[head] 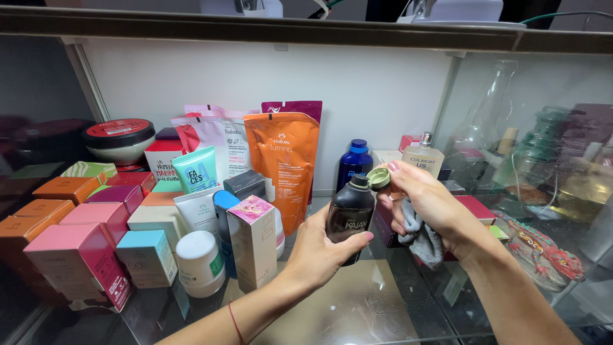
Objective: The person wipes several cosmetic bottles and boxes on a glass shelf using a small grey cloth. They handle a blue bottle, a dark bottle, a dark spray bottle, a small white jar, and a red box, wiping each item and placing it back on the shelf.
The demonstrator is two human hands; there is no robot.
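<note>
Your left hand is wrapped around the dark bottle, held upright above the glass shelf. Your right hand pinches its green cap at the neck, with a grey cloth tucked in the palm. The bottle looks smooth and likely slippery, so grip mid-body. Boxes stand just beside it.

Small boxes, an orange pouch and a blue bottle crowd the glass shelf.
</note>
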